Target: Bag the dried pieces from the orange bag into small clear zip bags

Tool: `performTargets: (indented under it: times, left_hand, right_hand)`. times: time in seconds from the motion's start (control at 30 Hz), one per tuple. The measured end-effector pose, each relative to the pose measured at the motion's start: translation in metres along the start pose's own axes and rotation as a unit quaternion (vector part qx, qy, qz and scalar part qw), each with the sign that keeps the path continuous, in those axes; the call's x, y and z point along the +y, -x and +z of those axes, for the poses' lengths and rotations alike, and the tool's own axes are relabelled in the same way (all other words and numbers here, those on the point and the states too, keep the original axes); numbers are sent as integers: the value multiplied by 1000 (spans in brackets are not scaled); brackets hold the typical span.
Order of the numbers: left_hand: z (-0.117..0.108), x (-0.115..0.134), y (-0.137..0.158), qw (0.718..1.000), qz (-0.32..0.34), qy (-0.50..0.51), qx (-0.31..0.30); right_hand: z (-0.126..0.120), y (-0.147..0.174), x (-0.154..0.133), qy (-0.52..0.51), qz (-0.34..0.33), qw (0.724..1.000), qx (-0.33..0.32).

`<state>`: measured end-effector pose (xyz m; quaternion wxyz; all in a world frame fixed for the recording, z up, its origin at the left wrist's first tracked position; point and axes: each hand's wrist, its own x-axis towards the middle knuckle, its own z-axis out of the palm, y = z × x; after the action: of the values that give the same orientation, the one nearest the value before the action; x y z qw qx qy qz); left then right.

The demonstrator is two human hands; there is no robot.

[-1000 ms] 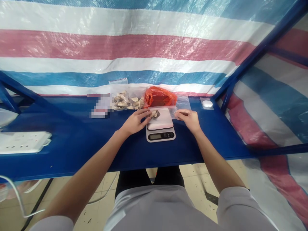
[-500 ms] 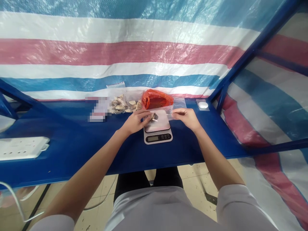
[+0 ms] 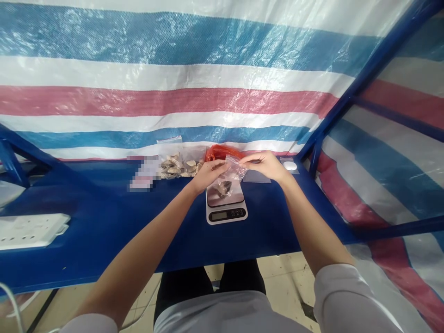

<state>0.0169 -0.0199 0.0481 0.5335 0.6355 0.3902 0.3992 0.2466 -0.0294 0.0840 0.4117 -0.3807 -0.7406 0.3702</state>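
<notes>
Clear plastic bag, stretched sideways before, now gathered upright mid-frame over digital scale; both hands pinch its top, contents low.

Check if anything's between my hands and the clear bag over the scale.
Nothing visible: the left hand and the right hand both touch the clear bag directly near its top, with the scale beneath.

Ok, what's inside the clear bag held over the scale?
Dark and pale pieces show low in the clear bag. Glare and folds hide how many, and the left hand and right hand cover parts of its top.
</notes>
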Motion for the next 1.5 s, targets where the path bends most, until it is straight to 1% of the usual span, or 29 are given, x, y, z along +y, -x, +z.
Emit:
performTargets:
  times: [0.07, 0.13, 0.2, 0.3, 0.37, 0.43, 0.5, 0.57, 0.67, 0.77, 0.83, 0.93, 1.07, 1.17, 1.27, 1.4, 1.5]
  left_hand:
    - [4, -1, 2, 999, -19, 50, 0]
    - [8, -4, 5, 995, -33, 96, 24]
    - [13, -7, 8, 988, -41, 135, 58]
    - [17, -13, 10, 978, -43, 176, 99]
    - [17, -17, 10, 973, -43, 194, 114]
    - [15, -20, 9, 970, -48, 202, 125]
    - [12, -23, 7, 971, -52, 193, 131]
    - [8, -25, 6, 975, -50, 170, 134]
    - [-1, -29, 3, 979, -35, 138, 146]
    - [-12, -32, -1, 980, -12, 121, 160]
    - [-19, -34, -3, 979, -11, 120, 163]
    - [-24, -37, -6, 977, -17, 146, 152]
    - [-19, -43, -7, 978, -18, 156, 136]
    - [-13, -47, -4, 980, -15, 130, 151]
    - [-8, -48, 2, 980, -12, 126, 153]
    - [-8, -47, 6, 981, 1, 127, 146]
    - [-11, -49, 6, 977, 0, 138, 161]
  right_hand:
    - [0, -4, 2, -3, 0, 1000, 5]
    - [2, -8, 7, -12, 1, 1000, 21]
    - [6, -10, 17, -29, -1, 998, 50]
    - [17, -13, 34, -72, 9, 991, 113]
    - [27, -13, 45, -129, 54, 978, 152]
    - [38, -14, 53, -192, 114, 957, 184]
    - [49, -15, 57, -233, 159, 937, 206]
    - [58, -16, 60, -262, 178, 925, 208]
    - [68, -17, 63, -283, 169, 921, 206]
    - [72, -17, 67, -277, 162, 924, 209]
    - [73, -16, 70, -270, 167, 928, 194]
    - [74, -14, 72, -253, 176, 937, 163]
    - [75, -12, 72, -236, 184, 942, 150]
    - [75, -10, 70, -239, 188, 938, 164]
    - [75, -9, 70, -237, 187, 935, 184]
    - [76, -8, 71, -226, 181, 938, 191]
    - [77, -9, 73, -217, 182, 941, 187]
